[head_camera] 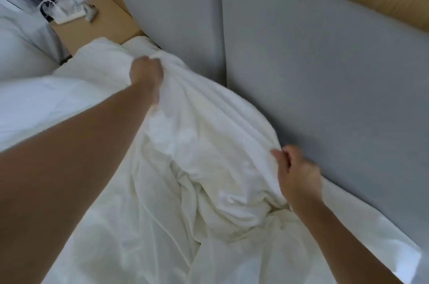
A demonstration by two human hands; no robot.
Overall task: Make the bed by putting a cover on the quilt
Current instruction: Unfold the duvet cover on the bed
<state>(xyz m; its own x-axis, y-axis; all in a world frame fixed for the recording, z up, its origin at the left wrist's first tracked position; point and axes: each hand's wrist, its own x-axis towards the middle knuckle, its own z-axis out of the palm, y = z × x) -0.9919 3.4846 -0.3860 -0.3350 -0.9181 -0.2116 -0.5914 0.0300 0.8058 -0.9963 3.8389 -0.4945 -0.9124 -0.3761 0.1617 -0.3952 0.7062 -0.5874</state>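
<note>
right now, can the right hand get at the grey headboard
Probably yes: the right hand sits just beside the headboard with nothing between them, though its fingers are busy pinching the white cover.

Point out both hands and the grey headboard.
Left hand (pixel 146 73): head view, back of the fist.
Right hand (pixel 298 175): head view, back of the hand.
Headboard (pixel 325 79): head view, right-side grey panel.

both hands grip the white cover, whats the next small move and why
Probably draw the hands apart along the grey headboard to stretch that edge flat: the left hand and right hand each grip the white cover, which lies gathered in deep folds between them.
</note>
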